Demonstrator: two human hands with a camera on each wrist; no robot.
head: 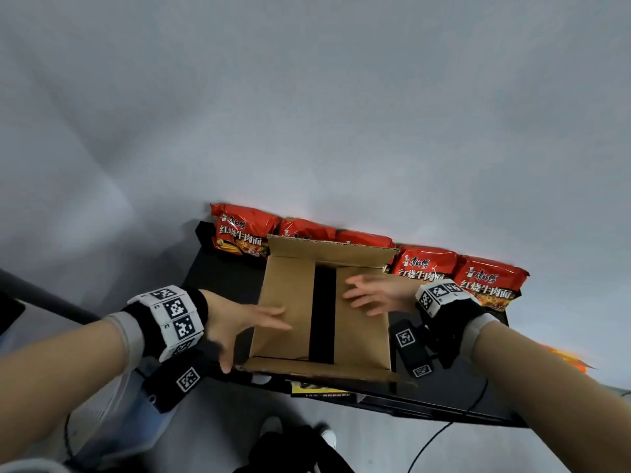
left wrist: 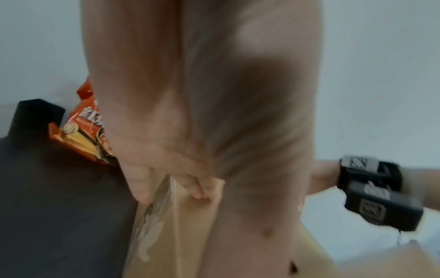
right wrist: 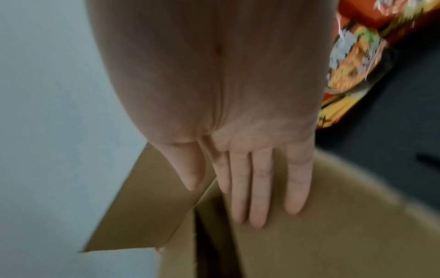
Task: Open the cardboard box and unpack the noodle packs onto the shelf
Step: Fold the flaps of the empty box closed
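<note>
**Two flat hands on a cardboard box**

The cardboard box (head: 321, 312) sits on a black shelf (head: 218, 278). The left hand (head: 239, 322) and right hand (head: 372, 295) press its inner flaps, fingers straight, gripping nothing. Red noodle packs (head: 426, 264) line the wall behind it.

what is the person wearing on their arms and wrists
Both hands are bare, with no gloves. The left wrist carries a black band with white square tiles printed with black-and-white fiducial markers, and a black camera block hangs beneath it. The right wrist has the same kit. Pale grey sleeve cuffs sit behind the bands, and thin black cables trail down.
</note>
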